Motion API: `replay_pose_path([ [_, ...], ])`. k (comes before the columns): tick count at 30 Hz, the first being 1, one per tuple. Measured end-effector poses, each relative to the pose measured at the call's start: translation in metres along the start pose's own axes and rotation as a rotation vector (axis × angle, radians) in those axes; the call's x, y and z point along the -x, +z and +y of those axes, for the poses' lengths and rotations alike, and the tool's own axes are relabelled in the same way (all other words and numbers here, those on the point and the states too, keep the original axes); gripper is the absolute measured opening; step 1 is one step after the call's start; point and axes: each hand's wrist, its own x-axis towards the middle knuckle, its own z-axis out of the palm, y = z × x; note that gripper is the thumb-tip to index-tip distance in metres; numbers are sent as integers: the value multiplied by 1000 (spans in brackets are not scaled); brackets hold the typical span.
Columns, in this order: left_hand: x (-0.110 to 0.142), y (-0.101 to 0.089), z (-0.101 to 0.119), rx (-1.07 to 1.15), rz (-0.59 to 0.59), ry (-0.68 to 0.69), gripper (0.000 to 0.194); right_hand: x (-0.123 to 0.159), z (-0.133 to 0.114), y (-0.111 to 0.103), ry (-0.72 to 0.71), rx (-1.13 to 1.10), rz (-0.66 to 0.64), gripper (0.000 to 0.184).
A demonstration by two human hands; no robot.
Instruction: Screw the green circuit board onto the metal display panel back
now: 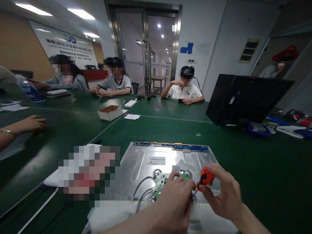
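A silver metal panel (146, 159) lies flat on the green table (255, 169) in front of me, with a blue strip along its far edge. A small green circuit board (161, 183) with grey wires sits on its near part. My right hand (223, 193) is closed round an orange-and-black screwdriver (205, 178), its tip pointing down at the board's right end. My left hand (174, 203) rests on the board with fingers curled and pinched near the screwdriver tip; what it pinches is too small to name.
A black monitor shell (243, 97) stands at the right with blue and red items beside it. A small open cardboard box (110, 112) sits mid-table. Three people sit along the far side; another person's hand (32, 123) rests at the left. A blurred patch lies left of the panel.
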Motion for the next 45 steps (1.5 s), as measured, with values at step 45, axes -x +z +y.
replay_pose_path([
  [45,-1,1,0,-4,25,-16,26,-2,-2,3,11,34,56,46],
])
